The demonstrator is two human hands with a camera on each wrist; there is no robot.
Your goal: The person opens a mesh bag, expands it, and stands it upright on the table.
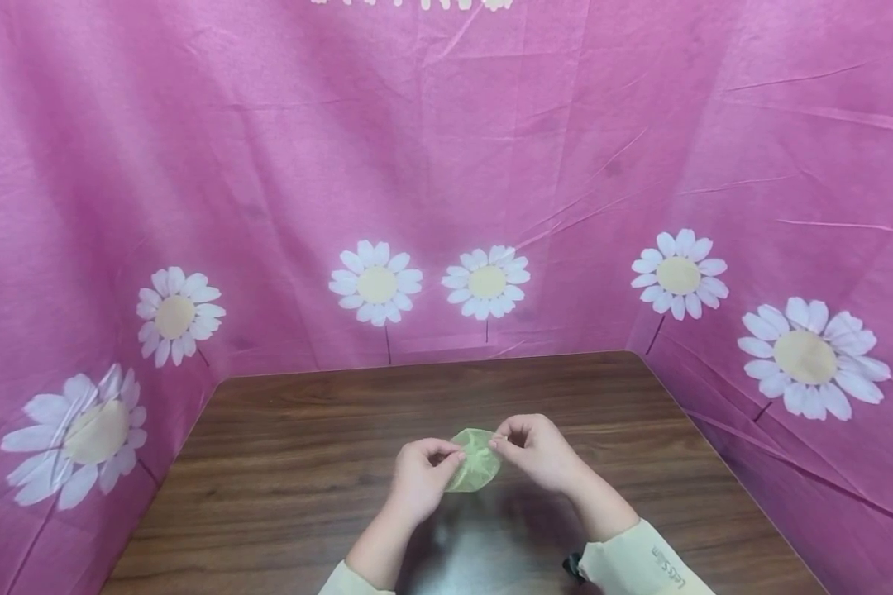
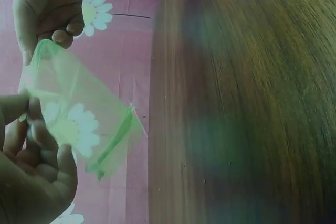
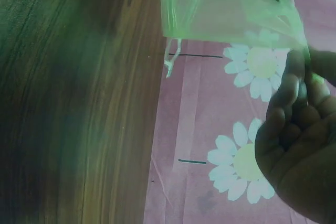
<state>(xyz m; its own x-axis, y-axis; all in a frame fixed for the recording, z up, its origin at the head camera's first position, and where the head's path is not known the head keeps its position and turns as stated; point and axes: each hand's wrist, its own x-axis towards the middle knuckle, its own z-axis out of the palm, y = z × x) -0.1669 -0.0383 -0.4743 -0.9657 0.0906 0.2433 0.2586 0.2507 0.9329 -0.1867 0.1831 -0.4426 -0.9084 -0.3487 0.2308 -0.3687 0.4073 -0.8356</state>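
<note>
A small sheer green drawstring pouch (image 1: 478, 464) is stretched between my two hands over the table. My left hand (image 1: 419, 481) pinches one side of it between thumb and fingertips. On the opposite side, my right hand (image 1: 542, 454) pinches the edge the same way. In the left wrist view the thin fabric (image 2: 89, 90) lets the daisy print behind show through, with a darker green gathered fold at the far end. A pale looped cord (image 3: 169, 62) dangles from the pouch's corner in the right wrist view.
The dark wood-grain table (image 1: 305, 446) lies under both hands. Pink cloth (image 1: 446, 165) printed with white daisies hangs round its back and sides. Pale sleeves (image 1: 636, 562) cover both forearms, and a small black object (image 1: 574, 568) sits by the right cuff.
</note>
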